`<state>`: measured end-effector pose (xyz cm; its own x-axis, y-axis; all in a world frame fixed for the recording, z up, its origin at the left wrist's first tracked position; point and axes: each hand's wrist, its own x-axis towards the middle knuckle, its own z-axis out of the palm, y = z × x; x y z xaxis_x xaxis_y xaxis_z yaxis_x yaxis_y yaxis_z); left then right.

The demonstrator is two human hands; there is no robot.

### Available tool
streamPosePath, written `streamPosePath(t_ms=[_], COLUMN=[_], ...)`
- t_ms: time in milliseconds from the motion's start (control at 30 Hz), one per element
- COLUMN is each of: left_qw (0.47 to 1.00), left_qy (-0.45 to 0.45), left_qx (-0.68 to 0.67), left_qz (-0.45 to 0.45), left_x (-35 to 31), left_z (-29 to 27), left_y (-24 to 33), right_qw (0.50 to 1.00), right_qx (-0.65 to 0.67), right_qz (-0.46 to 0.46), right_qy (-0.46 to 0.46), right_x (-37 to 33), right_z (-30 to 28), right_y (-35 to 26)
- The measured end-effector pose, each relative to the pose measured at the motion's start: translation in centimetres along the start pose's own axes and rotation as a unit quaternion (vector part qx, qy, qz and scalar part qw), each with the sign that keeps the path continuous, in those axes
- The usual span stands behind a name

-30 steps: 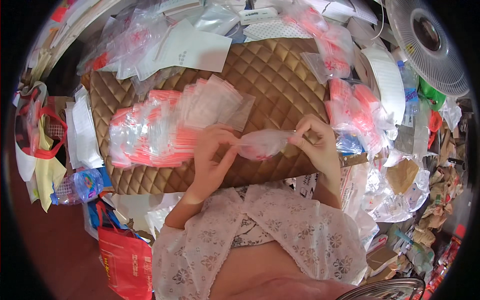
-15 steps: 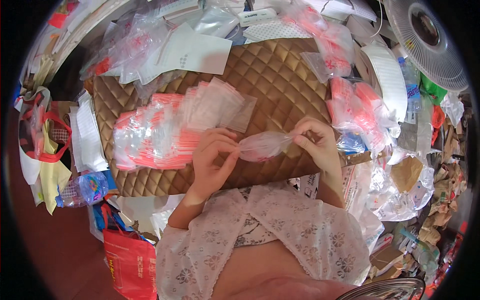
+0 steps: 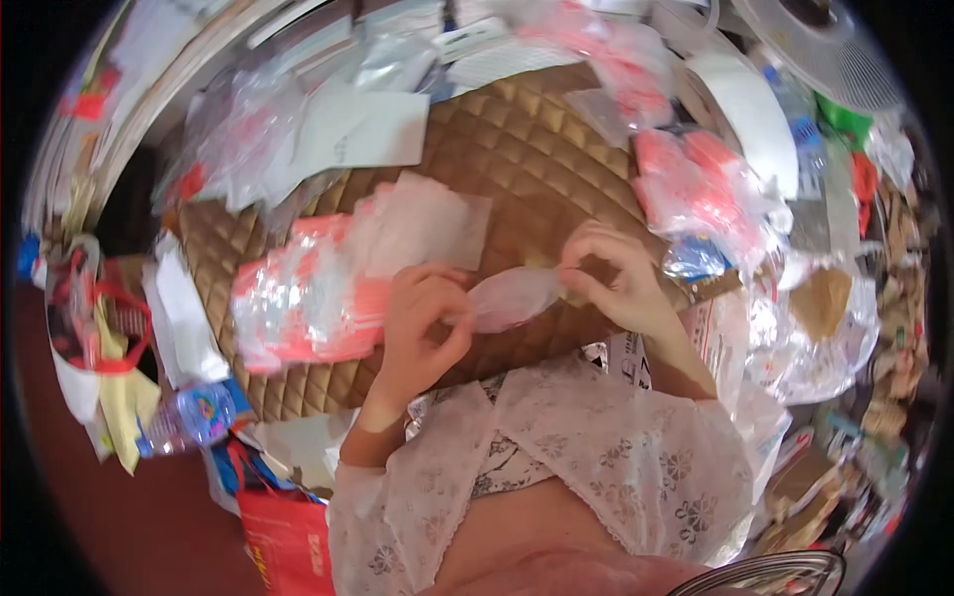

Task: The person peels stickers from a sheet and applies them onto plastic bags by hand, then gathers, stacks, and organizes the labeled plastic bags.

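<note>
Between my two hands a clear plastic bag (image 3: 515,300) with a pinkish tint is stretched out above the brown quilted mat. My left hand (image 3: 425,323) pinches one end of it, thumb against fingertips. At the other end, my right hand (image 3: 611,273) grips the gathered plastic in a pinch. Just beyond my left hand lies a fanned stack of small clear bags with red-pink edges (image 3: 313,293). Paler, frosted-looking bags (image 3: 422,223) overlap its right end. The picture is somewhat blurred, so fine detail at the fingertips is lost.
White paper sheets (image 3: 363,134) and loose plastic lie at the back left of the quilted mat (image 3: 527,119). Bundles of red-edged bags (image 3: 701,184) sit on its right side. A plastic bottle (image 3: 199,415) and a red bag (image 3: 283,536) are at lower left; a fan (image 3: 845,60) stands far right.
The whole view has tilted and shifted slightly. Both hands keep their pinch on the bag, which stays stretched between them. The stack on the mat looks unchanged.
</note>
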<state>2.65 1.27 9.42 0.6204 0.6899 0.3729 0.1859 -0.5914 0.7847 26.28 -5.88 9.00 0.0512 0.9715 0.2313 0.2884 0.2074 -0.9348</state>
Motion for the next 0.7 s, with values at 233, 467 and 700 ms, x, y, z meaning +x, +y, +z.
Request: streamPosePath(t_ms=[233, 467, 700], left_qw=[0.999, 0.993, 0.967], left_qy=[-0.036, -0.111, -0.172], left_qx=[0.005, 0.025, 0.096], left_qz=[0.018, 0.036, 0.161], left_x=[1.0, 1.7, 3.0], left_z=[0.5, 1.0, 0.8], left_y=[-0.2, 1.2, 1.0], right_qw=[0.991, 0.985, 0.952], right_qx=[-0.061, -0.125, -0.234], right_qz=[-0.121, -0.121, -0.179], right_qy=[-0.015, 0.007, 0.082], right_x=[-0.3, -1.7, -1.4], right_z=[-1.1, 0.8, 3.3], right_y=[0.9, 1.6, 0.8])
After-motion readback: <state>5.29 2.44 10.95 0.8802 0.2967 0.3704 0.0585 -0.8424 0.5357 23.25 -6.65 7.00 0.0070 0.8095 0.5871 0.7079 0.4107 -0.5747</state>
